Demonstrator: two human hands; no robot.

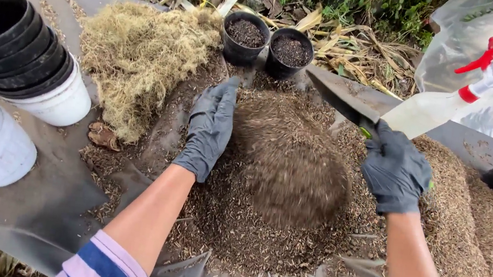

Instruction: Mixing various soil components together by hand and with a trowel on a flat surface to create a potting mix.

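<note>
The gloved left hand (210,126) lies flat and open-fingered against the side of the brown mound of potting mix (290,163) (its middle is blurred) on the grey sheet (31,206). The gloved right hand (396,169) is closed around the handle of a trowel (342,100), blade angled over the mound. Two filled black pots (267,46) stand just behind it, beside dry moss (140,56) and a spray bottle (445,100).

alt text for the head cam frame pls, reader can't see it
Two gloved hands work a blurred, moving heap of brown potting mix on a grey sheet: the left hand lies flat against it, the right hand grips a dark trowel. Behind stand two small black pots filled with mix, a pile of dry moss, stacked pots and a spray bottle.
</note>
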